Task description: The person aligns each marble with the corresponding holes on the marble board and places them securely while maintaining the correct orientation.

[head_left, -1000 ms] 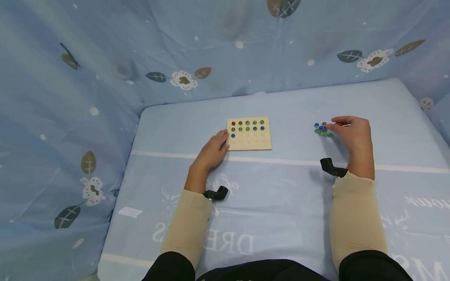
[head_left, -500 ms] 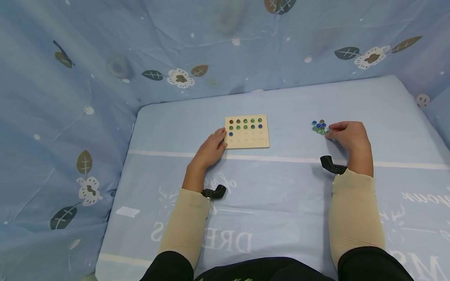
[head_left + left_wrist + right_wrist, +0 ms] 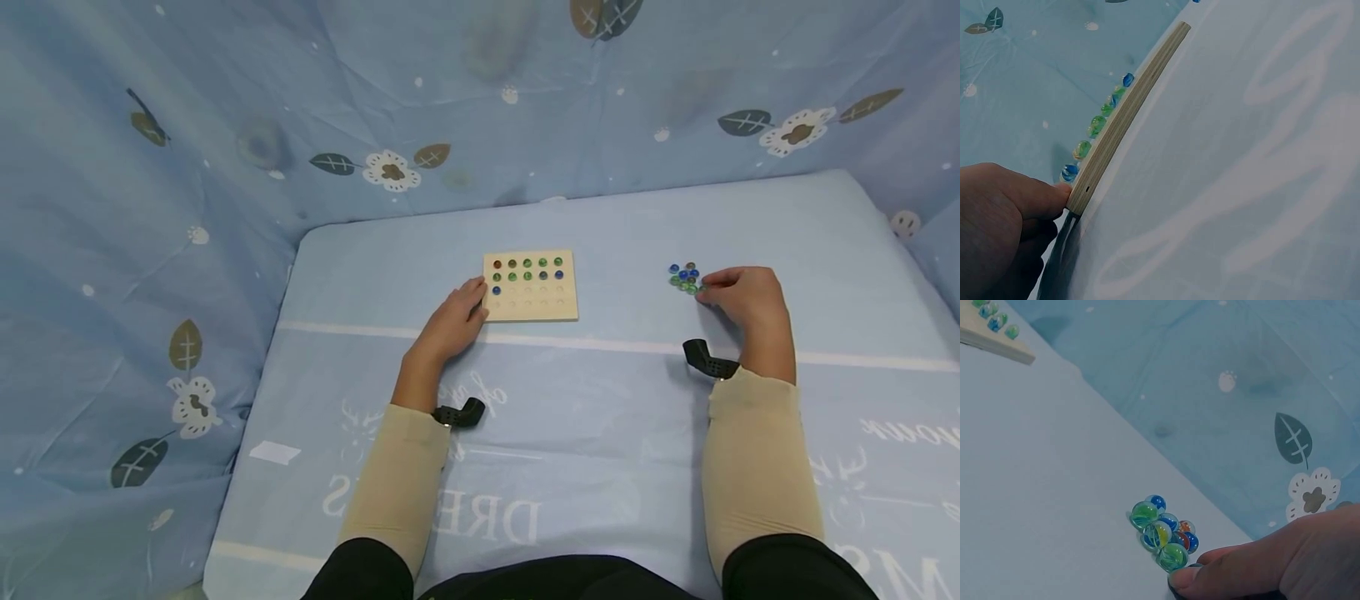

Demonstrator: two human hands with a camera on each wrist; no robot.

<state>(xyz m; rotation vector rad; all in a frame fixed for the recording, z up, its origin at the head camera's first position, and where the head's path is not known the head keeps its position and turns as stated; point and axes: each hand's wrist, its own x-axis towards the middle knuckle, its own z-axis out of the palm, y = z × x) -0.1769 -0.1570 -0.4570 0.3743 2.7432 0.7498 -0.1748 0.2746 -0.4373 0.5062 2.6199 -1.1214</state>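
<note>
A pale wooden board (image 3: 536,310) with rows of round hollows lies flat on the table. Marbles (image 3: 528,263) fill its two back rows, and one blue marble (image 3: 497,291) sits at the left of the third. My left hand (image 3: 452,321) rests against the board's left side, fingers extended along the edge; its thumb (image 3: 1047,195) touches the near corner in the left wrist view. Off to the right, a cluster of loose blue, green and brownish marbles (image 3: 1157,534) lies together. At its near right side my right hand (image 3: 750,298) pinches a marble, mostly hidden by thumb and forefinger.
A light blue printed cloth (image 3: 600,400) covers the table, and patterned fabric (image 3: 480,100) rises along the back and left. A small white patch (image 3: 275,452) shows at the left. Black wrist cameras (image 3: 708,360) are strapped on both sleeves.
My right hand has lowered slightly toward the near side of the marble cluster, its thumb and forefinger closing together there. The left hand and board have stayed in place.
</note>
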